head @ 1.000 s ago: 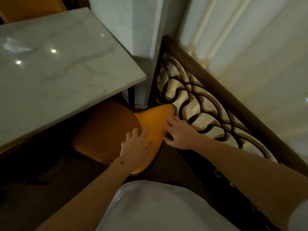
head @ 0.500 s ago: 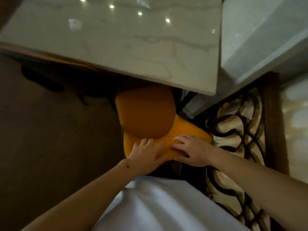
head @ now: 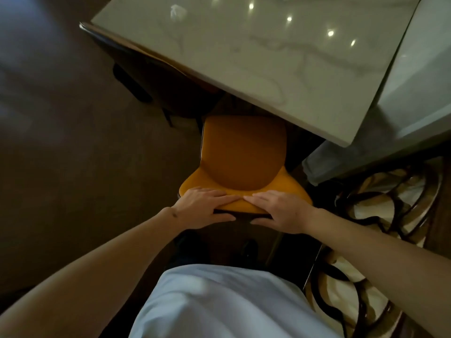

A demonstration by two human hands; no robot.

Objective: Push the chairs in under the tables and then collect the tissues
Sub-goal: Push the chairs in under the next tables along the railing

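Note:
An orange chair (head: 244, 152) stands in front of me, the front of its seat tucked under the white marble table (head: 268, 59). My left hand (head: 202, 206) grips the top of the backrest on the left, fingers over the front and thumb behind. My right hand (head: 280, 211) grips the same edge on the right, and the fingertips of both hands almost meet in the middle. A small crumpled white tissue (head: 178, 12) lies on the far part of the tabletop.
A second chair with a dark back (head: 151, 76) sits pushed under the table's left side. A white pillar (head: 415, 93) and a dark scrolled railing (head: 390, 211) close off the right. Dark floor (head: 73, 154) spreads to the left.
The view has swung round so I face the chair's back squarely. Both hands moved from lying flat on the backrest to gripping its top edge. The chair now sits straight to the table.

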